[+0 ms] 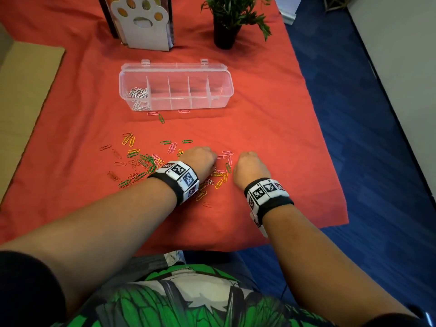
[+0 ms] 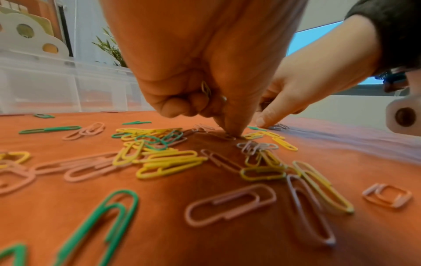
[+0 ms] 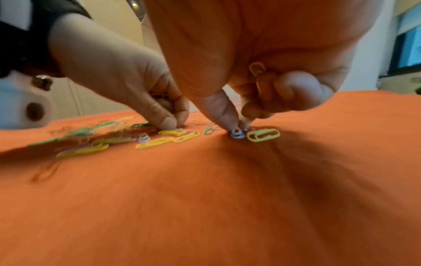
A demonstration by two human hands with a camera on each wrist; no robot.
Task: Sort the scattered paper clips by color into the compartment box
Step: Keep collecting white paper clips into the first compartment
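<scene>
A clear compartment box (image 1: 175, 100) stands open on the red cloth, with white clips (image 1: 139, 93) in its leftmost compartment. Green, yellow, pink, red and pale paper clips (image 1: 141, 159) lie scattered in front of it. My left hand (image 2: 230, 135) has its fingers curled round a pale clip (image 2: 206, 89) in the palm, and its thumb and forefinger pinch down on another clip on the cloth. My right hand (image 3: 239, 126) keeps a pale clip (image 3: 257, 69) under its curled fingers and pinches a white clip (image 3: 237, 134) beside a yellow one (image 3: 263, 135). In the head view both hands (image 1: 207, 161) (image 1: 245, 161) sit close together.
A white paw-shaped file holder (image 1: 141, 22) and a potted plant (image 1: 226, 22) stand behind the box. The red cloth (image 1: 271, 128) ends at the table's right edge, over blue floor (image 1: 365, 138). A beige board (image 1: 26, 90) lies at the left.
</scene>
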